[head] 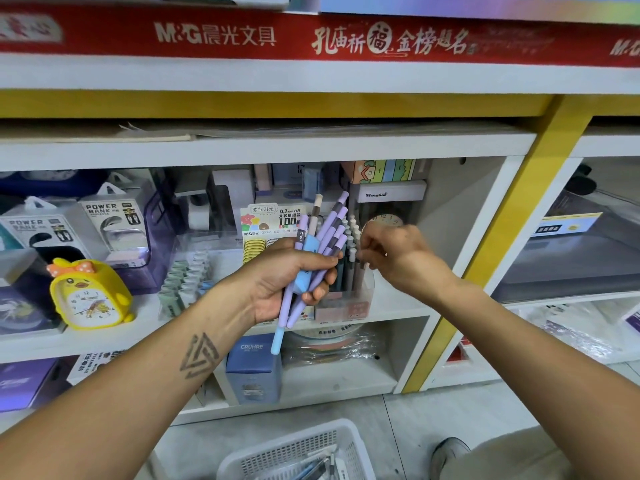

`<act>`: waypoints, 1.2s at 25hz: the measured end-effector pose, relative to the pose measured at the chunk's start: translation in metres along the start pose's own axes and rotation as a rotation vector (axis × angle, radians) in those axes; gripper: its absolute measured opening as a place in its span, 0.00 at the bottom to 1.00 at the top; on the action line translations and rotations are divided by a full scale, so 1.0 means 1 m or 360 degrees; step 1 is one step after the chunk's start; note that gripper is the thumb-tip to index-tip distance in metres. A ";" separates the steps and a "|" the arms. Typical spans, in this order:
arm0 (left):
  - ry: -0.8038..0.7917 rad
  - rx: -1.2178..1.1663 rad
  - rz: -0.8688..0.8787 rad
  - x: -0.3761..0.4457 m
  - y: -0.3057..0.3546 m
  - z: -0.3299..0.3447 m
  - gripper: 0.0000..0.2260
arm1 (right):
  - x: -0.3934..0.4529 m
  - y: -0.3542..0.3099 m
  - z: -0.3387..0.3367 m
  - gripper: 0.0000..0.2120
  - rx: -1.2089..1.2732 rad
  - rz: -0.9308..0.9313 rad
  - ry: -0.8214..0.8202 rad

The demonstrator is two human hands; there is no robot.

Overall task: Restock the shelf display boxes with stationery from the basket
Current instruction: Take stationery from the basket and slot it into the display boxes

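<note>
Up at the shelf, the left hand [294,271] grips a fanned bundle of pens [323,237], mostly lilac with one light blue, its fingers [320,285] curled round their middles so the tips point up and to the right and the blue end hangs below the palm. Just to the right, the right hand [391,251] hovers at the clear display box [346,299], its fingers [365,252] bent and pinched together at the white-capped pens [351,233] standing upright in that box; whether they actually hold one of those pens cannot be told. The display box sits on the middle shelf [398,308], beside a card-backed box of pencil leads [273,220]. Further left on the same shelf stand a yellow duck alarm clock [88,296] and two packaged power banks [104,223]. A blue carton marked CRUHRE [252,368] is on the shelf below. Down on the floor, near the bottom edge of the view, a white plastic basket [298,452] has a few more pens lying in it. A red M&G banner [311,38] runs along the top.
</note>
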State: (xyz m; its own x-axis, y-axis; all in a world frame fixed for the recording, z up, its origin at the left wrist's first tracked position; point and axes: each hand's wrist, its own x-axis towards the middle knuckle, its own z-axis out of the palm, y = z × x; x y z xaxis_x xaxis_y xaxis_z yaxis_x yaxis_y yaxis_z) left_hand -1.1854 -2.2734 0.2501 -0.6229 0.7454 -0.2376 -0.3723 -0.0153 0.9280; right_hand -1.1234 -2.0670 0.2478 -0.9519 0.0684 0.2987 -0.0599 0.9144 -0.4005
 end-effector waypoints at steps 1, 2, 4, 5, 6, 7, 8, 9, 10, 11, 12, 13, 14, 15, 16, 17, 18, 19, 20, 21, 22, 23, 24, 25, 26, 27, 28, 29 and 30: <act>-0.0017 0.0015 0.0004 0.000 -0.001 0.000 0.03 | 0.002 0.000 -0.002 0.06 -0.0103 -0.0001 0.0044; -0.0035 0.0032 0.0005 -0.001 -0.001 -0.001 0.04 | 0.005 0.000 -0.004 0.09 -0.0109 0.0026 0.0129; -0.0091 0.0069 -0.0007 -0.002 -0.001 -0.003 0.06 | 0.013 -0.005 -0.012 0.10 0.0305 0.0220 0.0334; -0.0134 0.0087 -0.0023 -0.002 0.000 -0.004 0.06 | 0.017 -0.009 -0.015 0.10 0.0650 0.0352 0.0407; -0.0179 0.0102 -0.0040 -0.003 0.000 -0.004 0.06 | 0.021 -0.014 -0.016 0.10 0.0969 0.0479 0.0409; -0.0217 0.0121 -0.0055 -0.004 0.000 -0.004 0.04 | 0.026 -0.018 -0.016 0.12 0.1175 0.0551 0.0350; -0.0246 0.0146 -0.0070 -0.005 0.000 -0.003 0.03 | 0.029 -0.023 -0.014 0.14 0.1256 0.0576 0.0262; -0.0266 0.0176 -0.0087 -0.005 -0.001 -0.003 0.03 | 0.031 -0.027 -0.011 0.15 0.1294 0.0576 0.0164; -0.0278 0.0200 -0.0110 -0.005 -0.001 -0.002 0.03 | 0.032 -0.031 -0.009 0.15 0.1328 0.0578 0.0088; -0.0283 0.0206 -0.0132 -0.006 -0.001 -0.002 0.02 | 0.033 -0.034 -0.008 0.14 0.1374 0.0594 0.0041; -0.0282 0.0206 -0.0151 -0.007 -0.001 -0.002 0.02 | 0.034 -0.035 -0.008 0.13 0.1434 0.0617 0.0017; -0.0282 0.0209 -0.0163 -0.007 -0.001 -0.004 0.03 | 0.035 -0.035 -0.009 0.13 0.1515 0.0635 0.0002; -0.0281 0.0211 -0.0176 -0.007 -0.001 -0.005 0.04 | 0.036 -0.034 -0.011 0.12 0.1623 0.0655 0.0014; -0.0277 0.0213 -0.0184 -0.008 0.000 -0.006 0.05 | 0.038 -0.032 -0.013 0.10 0.1763 0.0688 0.0083; -0.0269 0.0218 -0.0190 -0.009 0.001 -0.008 0.05 | 0.040 -0.029 -0.016 0.06 0.1926 0.0736 0.0207; -0.0256 0.0221 -0.0201 -0.010 0.001 -0.010 0.05 | 0.042 -0.026 -0.018 0.03 0.2093 0.0795 0.0358; -0.0226 0.0223 -0.0215 -0.010 0.002 -0.012 0.05 | 0.043 -0.023 -0.021 0.03 0.2225 0.0857 0.0503; -0.0175 0.0215 -0.0219 -0.010 0.003 -0.015 0.05 | 0.043 -0.020 -0.022 0.04 0.2293 0.0904 0.0604; -0.0108 0.0190 -0.0217 -0.011 0.004 -0.019 0.05 | 0.041 -0.017 -0.021 0.04 0.2277 0.0929 0.0652; -0.0040 0.0156 -0.0204 -0.011 0.006 -0.023 0.05 | 0.038 -0.015 -0.020 0.05 0.2190 0.0916 0.0643; 0.0025 0.0112 -0.0187 -0.010 0.008 -0.026 0.06 | 0.035 -0.015 -0.020 0.05 0.2037 0.0855 0.0596; 0.0087 0.0059 -0.0169 -0.010 0.009 -0.029 0.06 | 0.031 -0.015 -0.017 0.06 0.1833 0.0762 0.0538; 0.0133 0.0007 -0.0149 -0.010 0.011 -0.030 0.05 | 0.028 -0.015 -0.015 0.07 0.1600 0.0650 0.0493; 0.0159 -0.0039 -0.0123 -0.009 0.012 -0.031 0.06 | 0.025 -0.014 -0.013 0.08 0.1367 0.0528 0.0457; 0.0168 -0.0070 -0.0101 -0.008 0.013 -0.030 0.07 | 0.021 -0.013 -0.012 0.09 0.1148 0.0412 0.0422; 0.0166 -0.0082 -0.0084 -0.008 0.013 -0.029 0.08 | 0.016 -0.012 -0.011 0.09 0.0959 0.0314 0.0383; 0.0154 -0.0085 -0.0072 -0.008 0.012 -0.026 0.08 | 0.011 -0.010 -0.010 0.08 0.0816 0.0235 0.0331; 0.0136 -0.0084 -0.0063 -0.007 0.011 -0.024 0.09 | 0.005 -0.008 -0.010 0.07 0.0727 0.0170 0.0270; 0.0119 -0.0085 -0.0056 -0.007 0.010 -0.021 0.11 | -0.001 -0.005 -0.008 0.06 0.0664 0.0121 0.0207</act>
State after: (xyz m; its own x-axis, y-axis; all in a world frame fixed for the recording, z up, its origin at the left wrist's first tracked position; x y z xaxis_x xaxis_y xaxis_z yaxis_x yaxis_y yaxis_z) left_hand -1.1995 -2.2926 0.2544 -0.6576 0.6943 -0.2925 -0.4297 -0.0267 0.9026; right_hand -1.1194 -2.0685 0.2568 -0.9140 0.2034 0.3510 -0.1329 0.6673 -0.7328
